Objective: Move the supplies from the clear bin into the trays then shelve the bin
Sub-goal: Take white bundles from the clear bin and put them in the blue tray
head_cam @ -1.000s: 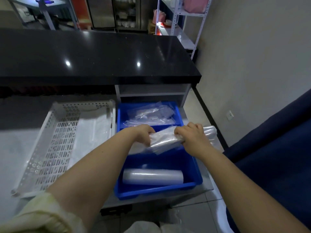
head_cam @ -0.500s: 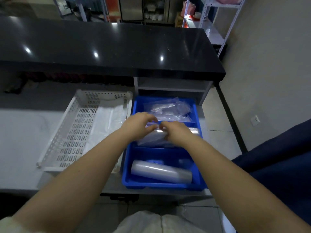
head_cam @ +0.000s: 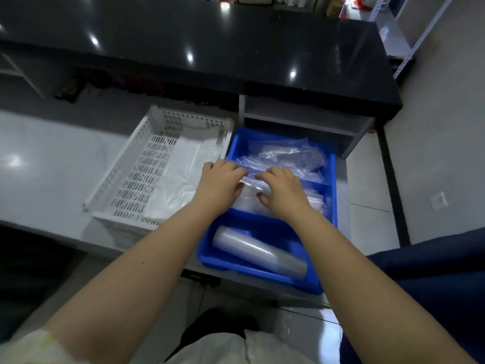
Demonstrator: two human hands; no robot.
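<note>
A blue divided tray [head_cam: 331,179] sits on the grey counter at the right. My left hand [head_cam: 219,183] and my right hand [head_cam: 283,191] rest side by side on a bundle of clear plastic bags [head_cam: 249,198] in its middle compartment, fingers bent over the bundle. More clear bags [head_cam: 286,156] lie in the far compartment. A roll of clear plastic [head_cam: 258,252] lies in the near compartment. Left of the blue tray stands a white perforated tray [head_cam: 136,169] with white plastic sheets [head_cam: 178,185] inside. The clear bin is not in view.
A black glossy countertop [head_cam: 210,40] runs across the back, with an open grey shelf [head_cam: 301,114] under its right end. A dark blue seat [head_cam: 433,271] is at the right. Metal shelving [head_cam: 380,19] stands far back right.
The bag bundle went from held above the blue tray to lying down in the middle compartment. Both hands came closer together on top of it. The camera tilted down.
</note>
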